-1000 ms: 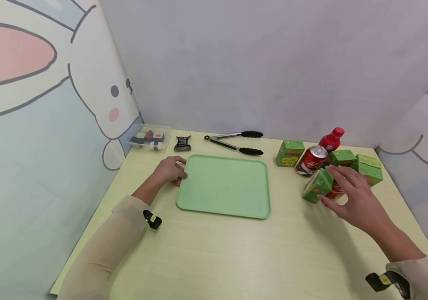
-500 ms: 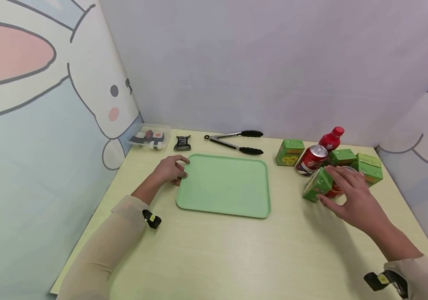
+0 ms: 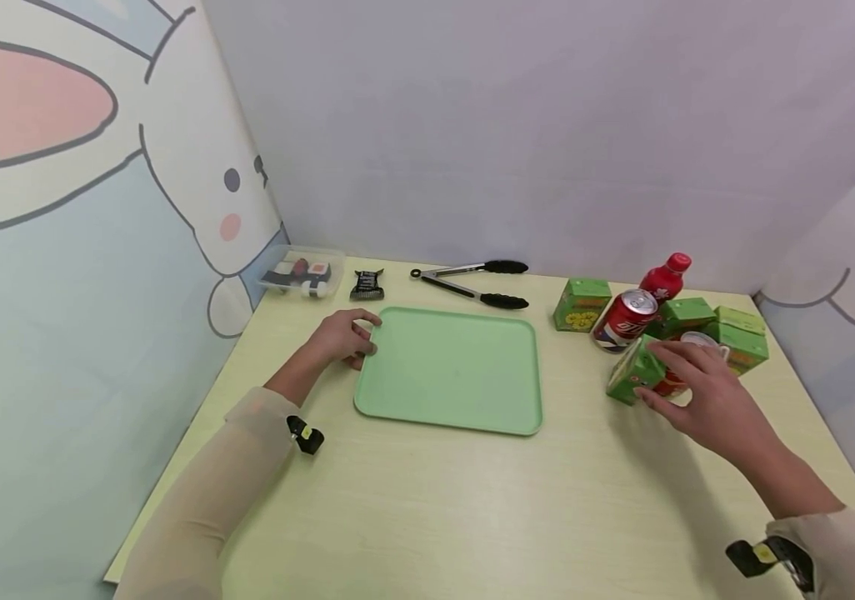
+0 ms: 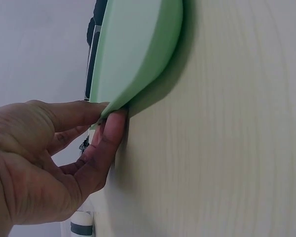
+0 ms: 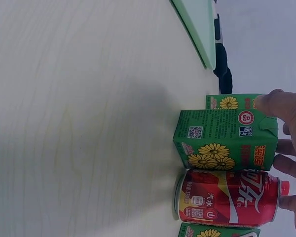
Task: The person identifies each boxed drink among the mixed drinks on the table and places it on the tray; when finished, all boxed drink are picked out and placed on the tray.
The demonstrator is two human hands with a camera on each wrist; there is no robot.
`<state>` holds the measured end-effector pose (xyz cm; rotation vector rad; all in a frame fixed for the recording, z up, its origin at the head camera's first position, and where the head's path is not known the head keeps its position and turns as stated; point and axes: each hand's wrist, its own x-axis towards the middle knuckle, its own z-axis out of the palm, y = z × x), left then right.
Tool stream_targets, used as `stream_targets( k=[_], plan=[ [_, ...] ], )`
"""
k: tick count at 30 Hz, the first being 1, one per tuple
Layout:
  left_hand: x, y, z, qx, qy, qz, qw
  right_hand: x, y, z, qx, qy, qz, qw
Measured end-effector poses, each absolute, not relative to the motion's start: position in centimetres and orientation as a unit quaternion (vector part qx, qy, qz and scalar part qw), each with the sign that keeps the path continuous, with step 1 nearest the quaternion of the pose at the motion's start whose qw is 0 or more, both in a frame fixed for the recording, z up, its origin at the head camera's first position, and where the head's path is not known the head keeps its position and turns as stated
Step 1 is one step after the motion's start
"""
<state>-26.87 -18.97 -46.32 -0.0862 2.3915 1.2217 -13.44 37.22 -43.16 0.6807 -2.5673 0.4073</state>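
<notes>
My left hand [image 3: 341, 337] pinches the left rim of a flat green tray [image 3: 450, 371]; in the left wrist view its thumb and fingers [image 4: 113, 126] lie on either side of the rim, which stands slightly off the table. On the right, my right hand [image 3: 712, 404] grips the top of a green drink carton [image 3: 633, 375] between thumb and fingers. Upright, with yellow flowers printed on it, that carton [image 5: 227, 140] fills the middle of the right wrist view. Right beside it stands a red soda can [image 5: 227, 197], partly behind my hand in the head view.
Around the right hand stand another soda can [image 3: 626, 319], a red bottle [image 3: 663, 279] and more green cartons [image 3: 581, 306]. Black-handled tongs [image 3: 472, 283], a black wrapped packet [image 3: 367, 285] and a clear box of sushi-like pieces [image 3: 300, 271] lie along the back.
The right index finger has come down slightly onto the carton, narrowing the grip. The left hand and the tray hold the same place.
</notes>
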Motion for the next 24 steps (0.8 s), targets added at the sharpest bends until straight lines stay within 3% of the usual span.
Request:
stream_targets(
  k=[8,19,24],
  plan=[
    [-27.0,-19.0,-46.5,-0.032,0.868,0.444,0.223,-14.2,37.4,-43.1,0.268,-0.917,0.161,0.247],
    [-27.2,-19.0,-46.4,-0.036,0.863,0.449,0.229,-14.8,37.0,-42.8,0.213,-0.948,0.124,0.201],
    [-27.1,-19.1,-46.3,-0.037,0.861,0.451,0.233,-15.3,36.9,-42.9,0.233,-0.941,0.111,0.22]
  ],
)
